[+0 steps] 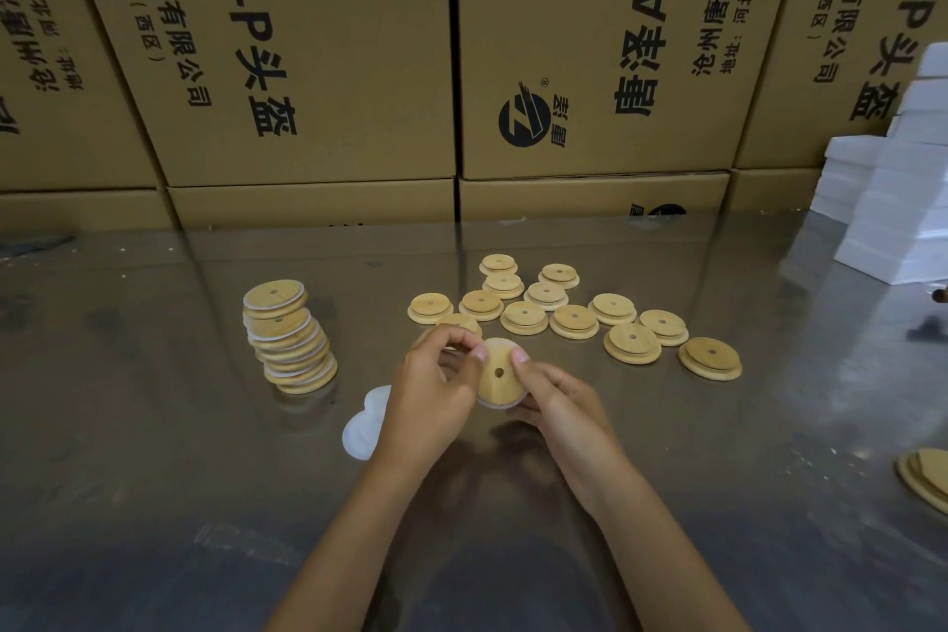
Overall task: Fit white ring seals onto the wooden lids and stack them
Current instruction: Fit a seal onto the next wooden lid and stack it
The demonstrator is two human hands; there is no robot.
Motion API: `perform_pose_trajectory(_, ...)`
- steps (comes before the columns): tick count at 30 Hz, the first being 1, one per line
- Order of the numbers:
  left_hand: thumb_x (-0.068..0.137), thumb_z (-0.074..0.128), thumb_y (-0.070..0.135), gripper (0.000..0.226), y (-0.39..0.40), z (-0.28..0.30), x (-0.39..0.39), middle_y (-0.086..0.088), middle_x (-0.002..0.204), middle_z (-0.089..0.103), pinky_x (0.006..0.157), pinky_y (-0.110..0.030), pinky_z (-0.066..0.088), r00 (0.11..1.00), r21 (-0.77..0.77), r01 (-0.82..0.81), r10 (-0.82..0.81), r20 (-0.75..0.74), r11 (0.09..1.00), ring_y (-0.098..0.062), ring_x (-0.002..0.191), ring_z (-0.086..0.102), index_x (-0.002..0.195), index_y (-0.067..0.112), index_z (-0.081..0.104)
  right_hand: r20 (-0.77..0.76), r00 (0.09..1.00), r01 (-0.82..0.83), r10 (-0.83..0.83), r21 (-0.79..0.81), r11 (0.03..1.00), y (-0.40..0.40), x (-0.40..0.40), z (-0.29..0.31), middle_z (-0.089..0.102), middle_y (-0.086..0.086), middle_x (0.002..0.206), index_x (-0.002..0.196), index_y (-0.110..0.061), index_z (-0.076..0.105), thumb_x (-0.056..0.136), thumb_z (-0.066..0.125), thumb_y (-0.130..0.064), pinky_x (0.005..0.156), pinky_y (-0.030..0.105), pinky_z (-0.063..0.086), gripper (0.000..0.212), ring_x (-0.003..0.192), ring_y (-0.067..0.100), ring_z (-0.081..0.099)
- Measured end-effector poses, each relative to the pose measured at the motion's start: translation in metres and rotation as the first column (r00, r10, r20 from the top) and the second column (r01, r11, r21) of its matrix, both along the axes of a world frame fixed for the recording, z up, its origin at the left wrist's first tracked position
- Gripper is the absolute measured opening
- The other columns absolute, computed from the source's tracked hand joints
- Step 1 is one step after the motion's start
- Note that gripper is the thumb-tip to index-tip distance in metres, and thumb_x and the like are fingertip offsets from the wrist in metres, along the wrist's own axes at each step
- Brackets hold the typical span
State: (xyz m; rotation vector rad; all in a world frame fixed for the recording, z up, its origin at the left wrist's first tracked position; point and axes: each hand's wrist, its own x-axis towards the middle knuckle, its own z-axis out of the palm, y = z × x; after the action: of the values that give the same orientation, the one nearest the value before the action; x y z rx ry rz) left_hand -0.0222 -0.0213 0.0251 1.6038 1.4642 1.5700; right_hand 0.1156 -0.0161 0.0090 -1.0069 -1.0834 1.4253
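Both hands hold one round wooden lid (496, 373) with a centre hole above the table's middle. A white ring seal (493, 404) shows around its lower edge. My left hand (436, 390) pinches the lid's left side between curled fingers and thumb. My right hand (556, 400) grips its right side, thumb on top. A leaning stack of lids with white seals (290, 336) stands to the left. Several loose wooden lids (574, 318) lie spread beyond my hands. A small pile of white ring seals (365, 426) lies by my left wrist, partly hidden.
The shiny metal table (154, 426) reflects the cardboard boxes (318, 67) walling its far edge. White flat boxes (897, 200) are stacked at the far right. More wooden lids (926, 475) sit at the right edge.
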Motion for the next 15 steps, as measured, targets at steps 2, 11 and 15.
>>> perform_pose_trajectory(2, 0.084, 0.070, 0.010, 0.016, -0.0003, 0.0002, 0.0015, 0.007, 0.099, 0.066, 0.071, -0.007, 0.043, 1.000, -0.013, 0.015, -0.015, -0.010, 1.000, 0.001, 0.082, 0.058, 0.091, 0.023, 0.064, -0.004, 1.000, 0.019, -0.019, -0.018, 1.000, 0.0005, -0.0009, 0.0019, 0.071, 0.011, 0.082, 0.100, -0.006, 0.076, 0.096, 0.062, -0.037, 0.073, 0.030, 0.049, 0.035, 0.074, 0.014, 0.060)
perform_pose_trajectory(11, 0.070, 0.083, 0.019, 0.068, -0.0028, -0.0069, 0.0033, 0.025, 0.121, 0.047, 0.083, -0.019, 0.042, 0.978, -0.107, 0.140, -0.155, -0.140, 0.984, 0.009, 0.109, 0.047, 0.118, 0.049, 0.045, -0.186, 0.982, -0.040, 0.017, -0.123, 0.992, 0.0022, 0.0042, 0.0047, 0.070, 0.009, 0.083, 0.114, -0.001, 0.069, 0.103, 0.049, -0.032, 0.074, 0.028, 0.050, 0.038, 0.068, 0.013, 0.060)
perform_pose_trajectory(15, 0.067, 0.086, 0.022, 0.064, -0.0015, -0.0062, 0.0013, 0.023, 0.118, 0.049, 0.076, -0.007, 0.039, 0.984, -0.069, 0.103, -0.112, -0.140, 0.992, 0.014, 0.102, 0.048, 0.116, 0.043, 0.051, -0.170, 0.985, -0.046, 0.027, -0.111, 0.993, 0.0021, 0.0043, 0.0052, 0.072, 0.007, 0.082, 0.115, -0.005, 0.069, 0.104, 0.048, -0.030, 0.072, 0.026, 0.052, 0.035, 0.069, 0.012, 0.064)
